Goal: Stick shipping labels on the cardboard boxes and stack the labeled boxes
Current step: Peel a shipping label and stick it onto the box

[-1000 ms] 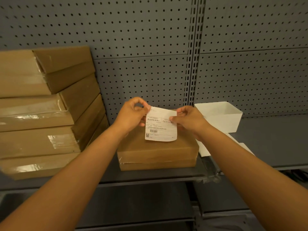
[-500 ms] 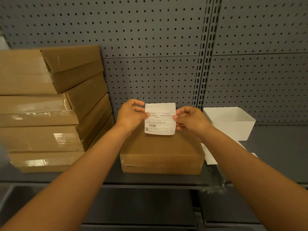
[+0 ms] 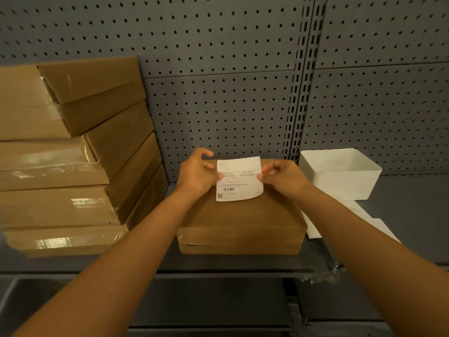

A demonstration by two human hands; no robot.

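Head view, item one: shipping label (image 3: 239, 179), white paper printed with text, a barcode and a QR mark. My left hand (image 3: 198, 175) pinches its left edge and my right hand (image 3: 283, 177) pinches its right edge, thumbs on the printed face, fingers curled behind. It hangs between the two sets of fingertips, above the far half of the box top; whether its lower edge touches the cardboard I cannot tell.

Item two: flat cardboard box (image 3: 240, 222), just below my fingers, lying on the grey shelf (image 3: 413, 203), its front seam taped.

Item three: stack of cardboard boxes (image 3: 73, 161), well left of my left fingers, taped and glossy.

Item four: white tray (image 3: 340, 173), just right of my right fingers, with white paper sheets (image 3: 379, 224) lying nearer me.

Handling note: I judge the label light, limp and prone to curl or stick early, so the edges are the right hold. The box looks stiff and light enough to lift by its sides.
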